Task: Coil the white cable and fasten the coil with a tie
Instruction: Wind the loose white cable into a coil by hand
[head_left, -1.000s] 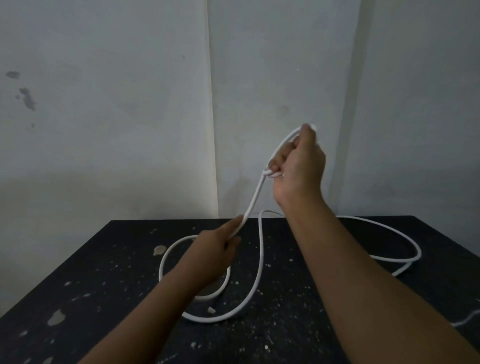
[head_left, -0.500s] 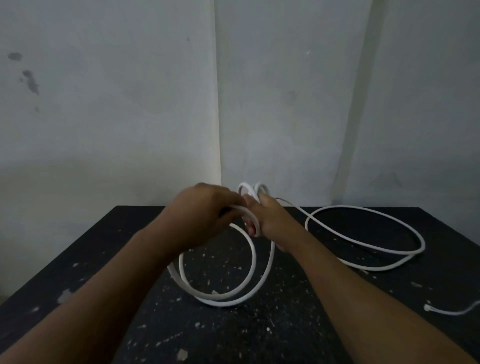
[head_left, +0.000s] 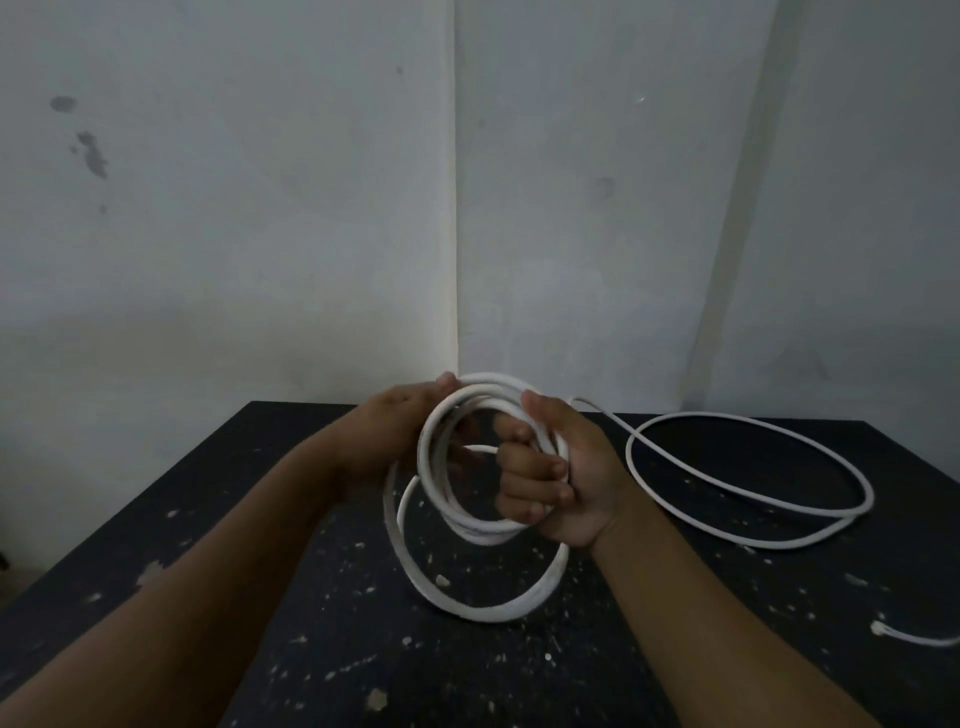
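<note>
The white cable (head_left: 748, 512) lies partly coiled above a black table (head_left: 467, 665). My right hand (head_left: 558, 478) grips several loops of the coil (head_left: 428, 457) in its fist, held upright. A larger loop (head_left: 483, 610) hangs lower and touches the table. My left hand (head_left: 395, 431) touches the coil's upper left side with fairly straight fingers. Loose cable runs from the coil in a wide loop over the right of the table. A thin white tie (head_left: 914, 635) lies at the right edge.
The black table is speckled with white paint chips. A grey-white wall (head_left: 260, 234) with a vertical corner stands close behind the table's far edge. The table's left edge (head_left: 130, 519) runs diagonally toward me.
My right hand came down from high above the table and gathered loops into a coil. My left hand rose from the table to the coil's left side. The loose loop shrank.
</note>
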